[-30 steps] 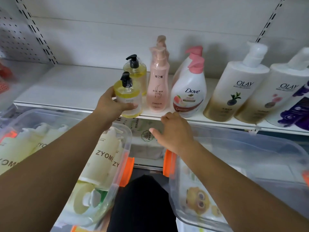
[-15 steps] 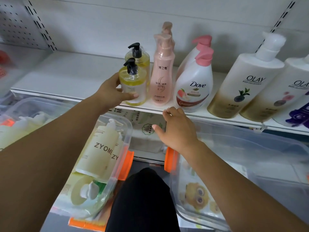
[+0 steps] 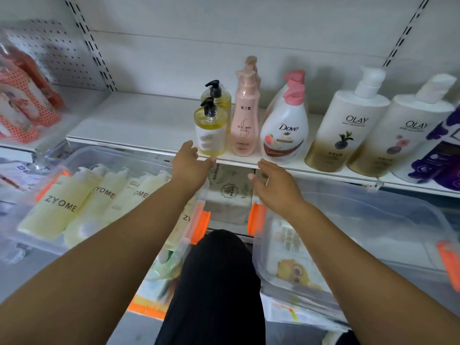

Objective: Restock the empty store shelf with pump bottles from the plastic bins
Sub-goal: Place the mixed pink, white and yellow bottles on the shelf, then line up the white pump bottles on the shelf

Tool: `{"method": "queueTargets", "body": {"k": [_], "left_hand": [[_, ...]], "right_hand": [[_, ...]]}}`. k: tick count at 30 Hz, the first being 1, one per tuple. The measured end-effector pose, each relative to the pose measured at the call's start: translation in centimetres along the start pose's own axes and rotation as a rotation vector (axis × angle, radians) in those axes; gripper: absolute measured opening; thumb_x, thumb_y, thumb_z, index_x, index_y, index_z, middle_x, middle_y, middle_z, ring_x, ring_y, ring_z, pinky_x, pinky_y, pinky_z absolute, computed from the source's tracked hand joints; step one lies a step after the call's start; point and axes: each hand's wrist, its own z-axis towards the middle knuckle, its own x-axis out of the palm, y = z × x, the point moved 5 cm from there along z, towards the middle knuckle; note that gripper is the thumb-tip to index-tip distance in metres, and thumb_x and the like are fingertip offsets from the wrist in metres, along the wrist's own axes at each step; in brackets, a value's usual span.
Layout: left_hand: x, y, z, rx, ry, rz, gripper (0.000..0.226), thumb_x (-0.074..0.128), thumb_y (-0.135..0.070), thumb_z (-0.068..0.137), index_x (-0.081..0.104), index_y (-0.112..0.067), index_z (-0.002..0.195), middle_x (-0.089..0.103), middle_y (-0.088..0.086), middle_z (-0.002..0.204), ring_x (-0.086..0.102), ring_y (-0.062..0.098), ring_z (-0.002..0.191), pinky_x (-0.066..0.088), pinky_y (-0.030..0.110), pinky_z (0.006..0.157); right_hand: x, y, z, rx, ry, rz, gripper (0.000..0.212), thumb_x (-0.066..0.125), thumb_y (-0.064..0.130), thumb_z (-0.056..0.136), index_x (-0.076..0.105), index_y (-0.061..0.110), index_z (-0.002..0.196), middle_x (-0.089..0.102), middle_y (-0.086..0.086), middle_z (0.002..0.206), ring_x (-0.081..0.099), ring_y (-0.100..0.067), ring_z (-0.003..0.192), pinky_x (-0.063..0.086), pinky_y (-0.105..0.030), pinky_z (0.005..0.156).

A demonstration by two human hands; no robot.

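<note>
A yellow pump bottle (image 3: 211, 131) with a black pump stands at the front of the white shelf (image 3: 139, 120), with a second yellow one (image 3: 219, 95) behind it. My left hand (image 3: 190, 161) is just below and left of the front bottle, off it, fingers apart and holding nothing. My right hand (image 3: 272, 183) hovers below the shelf edge, open and holding nothing. Right of the yellow bottles stand pink bottles (image 3: 244, 125), Dove bottles (image 3: 285, 130) and two Olay bottles (image 3: 344, 128). Pale ZYOME bottles (image 3: 62, 202) lie in the clear left bin (image 3: 104, 156).
A second clear bin (image 3: 373, 212) with orange latches sits at the right, under the shelf. A purple pack (image 3: 440, 155) stands at the shelf's far right. Red-orange packs (image 3: 22, 100) sit on the neighbouring shelf at left. My dark-trousered knee (image 3: 219, 277) is between the bins.
My left hand has let go of the front yellow bottle, which now stands on the shelf, and has drawn back toward the edge. My right hand has stayed near the shelf edge. The view has shifted.
</note>
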Motion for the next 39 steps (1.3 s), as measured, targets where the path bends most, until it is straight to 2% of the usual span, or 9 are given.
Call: {"method": "queueTargets", "body": {"k": [3, 7, 17, 24, 26, 29, 33, 36, 39], "left_hand": [[-1.4, -0.8, -5.0, -0.006, -0.03, -0.098, 0.073, 0.076, -0.027, 0.086, 0.039, -0.01, 0.146, 0.054, 0.008, 0.139, 0.056, 0.018, 0.121, 0.046, 0.041, 0.105], [-4.1, -1.8, -11.5, -0.029, -0.122, -0.12, 0.061, 0.073, -0.038, 0.086, 0.05, -0.013, 0.136, 0.065, -0.003, 0.118, 0.062, 0.015, 0.108, 0.05, 0.039, 0.099], [-8.6, -5.1, -20.4, -0.025, -0.3, -0.218, 0.042, 0.069, -0.041, 0.087, 0.061, -0.016, 0.119, 0.068, -0.002, 0.108, 0.066, 0.016, 0.101, 0.054, 0.042, 0.094], [-8.5, -3.8, -19.3, -0.05, -0.302, -0.218, 0.038, 0.068, -0.043, 0.086, 0.066, -0.014, 0.109, 0.07, 0.001, 0.104, 0.066, 0.016, 0.099, 0.055, 0.04, 0.091], [-8.8, -1.7, -19.2, -0.059, -0.337, -0.211, 0.031, 0.067, -0.039, 0.089, 0.066, -0.012, 0.105, 0.07, 0.001, 0.099, 0.066, 0.015, 0.094, 0.054, 0.031, 0.083], [-10.2, 2.0, -18.9, -0.09, -0.413, -0.183, 0.021, 0.065, -0.035, 0.091, 0.065, -0.015, 0.1, 0.068, -0.004, 0.09, 0.063, 0.01, 0.085, 0.047, 0.022, 0.073], [-11.9, 6.5, -16.6, -0.169, -0.437, -0.108, 0.017, 0.064, -0.036, 0.093, 0.064, -0.019, 0.095, 0.066, -0.01, 0.086, 0.061, 0.001, 0.082, 0.045, 0.017, 0.071], [-12.0, 8.6, -14.4, -0.198, -0.388, -0.043, 0.016, 0.065, -0.035, 0.092, 0.067, -0.019, 0.094, 0.068, -0.012, 0.086, 0.061, -0.004, 0.081, 0.043, 0.008, 0.069], [-11.9, 9.5, -12.4, -0.216, -0.331, 0.01, 0.013, 0.064, -0.031, 0.093, 0.067, -0.018, 0.095, 0.067, -0.014, 0.085, 0.059, -0.01, 0.082, 0.038, 0.0, 0.064]], "right_hand": [[-1.6, 1.3, -3.1, -0.017, -0.08, 0.145, 0.032, 0.056, 0.041, 0.101, 0.065, 0.019, 0.122, 0.062, 0.002, 0.127, 0.053, -0.016, 0.121, 0.038, -0.032, 0.107], [-3.5, 3.8, -7.4, -0.046, -0.078, 0.256, 0.035, 0.055, 0.038, 0.102, 0.071, 0.014, 0.122, 0.07, -0.001, 0.12, 0.06, -0.019, 0.114, 0.04, -0.027, 0.089], [-6.6, 7.5, -13.3, -0.127, -0.042, 0.471, 0.026, 0.054, 0.035, 0.102, 0.07, 0.018, 0.089, 0.066, 0.01, 0.079, 0.057, -0.002, 0.075, 0.041, -0.019, 0.067], [-3.1, 7.1, -13.9, -0.058, 0.028, 0.571, 0.035, 0.054, 0.035, 0.101, 0.071, 0.007, 0.089, 0.069, -0.009, 0.085, 0.06, -0.028, 0.078, 0.05, -0.036, 0.071], [-1.1, 7.2, -13.8, -0.027, 0.064, 0.568, 0.036, 0.054, 0.035, 0.102, 0.072, 0.005, 0.093, 0.071, -0.014, 0.095, 0.063, -0.027, 0.09, 0.047, -0.032, 0.073], [2.5, 8.4, -12.3, 0.003, 0.132, 0.517, 0.04, 0.054, 0.034, 0.098, 0.068, -0.003, 0.093, 0.068, -0.024, 0.097, 0.06, -0.028, 0.077, 0.042, -0.032, 0.068], [7.7, 10.3, -9.1, 0.125, 0.166, 0.523, 0.04, 0.054, 0.039, 0.083, 0.073, 0.004, 0.087, 0.074, -0.015, 0.089, 0.071, -0.032, 0.09, 0.057, -0.05, 0.085], [10.3, 10.9, -6.8, 0.193, 0.166, 0.523, 0.026, 0.057, 0.018, 0.094, 0.072, -0.001, 0.084, 0.073, -0.021, 0.085, 0.07, -0.039, 0.085, 0.057, -0.052, 0.073], [12.0, 10.5, -5.4, 0.288, 0.107, 0.466, 0.028, 0.059, 0.024, 0.091, 0.07, 0.016, 0.066, 0.074, -0.008, 0.071, 0.073, -0.03, 0.073, 0.058, -0.055, 0.073]]}}
